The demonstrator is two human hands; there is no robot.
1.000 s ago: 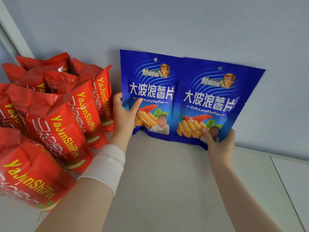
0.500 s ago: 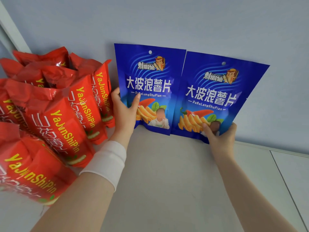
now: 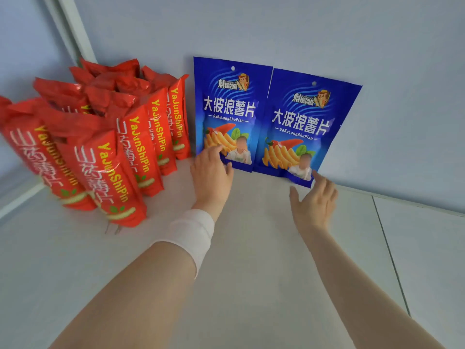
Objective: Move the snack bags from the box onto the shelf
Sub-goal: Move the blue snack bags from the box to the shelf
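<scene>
- Head view, the bags: two blue snack bags stood upright on the white shelf [image 3: 251, 248], leaning on the pale blue wall [image 3: 327, 34]. The left blue bag [image 3: 227, 107] overlapped the right blue bag [image 3: 304, 124] at their shared edge. Just beside them to the left stood a packed cluster of red snack bags [image 3: 105, 147]. The box was not in view.
- Head view, the hands: the left hand [image 3: 212, 175], with a white wristband [image 3: 191, 234] on that forearm, lay spread open, fingertips at the lower left corner of the left blue bag; whether they touched it could not be told. The right hand [image 3: 314, 200] was open and empty, fingers splayed, just off the bottom edge of the right blue bag. Neither hand gripped anything.
- Head view, doing the step well: this looked like the letting-go of a placement. Thin flat pouches tip easily, so the hands would best draw straight back without brushing the bottom corners, pausing near enough to catch a slide. The bases seemed to sit a little forward of the wall, which should help the lean hold.
</scene>
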